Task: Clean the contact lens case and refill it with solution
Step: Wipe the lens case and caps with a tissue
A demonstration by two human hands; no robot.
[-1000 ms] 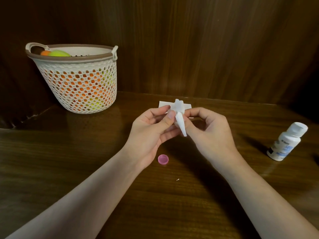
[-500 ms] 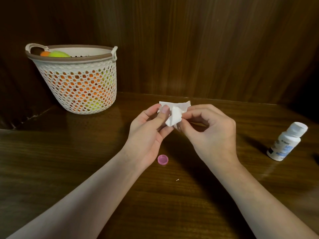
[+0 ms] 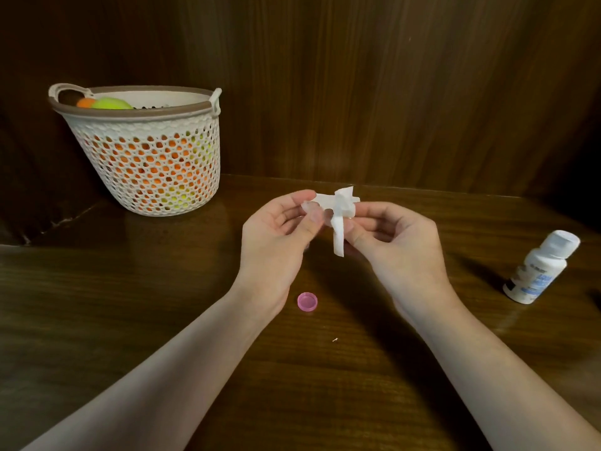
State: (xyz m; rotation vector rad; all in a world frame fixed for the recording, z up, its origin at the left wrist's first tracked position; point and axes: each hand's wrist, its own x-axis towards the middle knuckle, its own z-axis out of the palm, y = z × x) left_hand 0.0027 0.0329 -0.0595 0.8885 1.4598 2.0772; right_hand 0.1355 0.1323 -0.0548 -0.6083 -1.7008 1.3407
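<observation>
Above the middle of the wooden table, my left hand [image 3: 276, 232] pinches a small clear contact lens case [image 3: 310, 208] between thumb and fingers. My right hand [image 3: 393, 242] holds a twisted white tissue [image 3: 341, 219] right beside the case; one strip of it hangs down. More white tissue [image 3: 325, 199] lies on the table just behind the hands. A pink cap [image 3: 307, 301] rests on the table below my left wrist. The white solution bottle [image 3: 541, 266], cap shut, stands at the far right.
A white mesh basket [image 3: 146, 157] with a brown rim holds orange and green balls at the back left. A dark wooden wall runs along the back of the table [image 3: 130, 320]. A tiny white crumb [image 3: 335, 340] lies near the front.
The tissue was bunched against the case half a second ago; now my hands have drawn slightly apart, the clear case shows in the left hand, and a tissue strip hangs from the right.
</observation>
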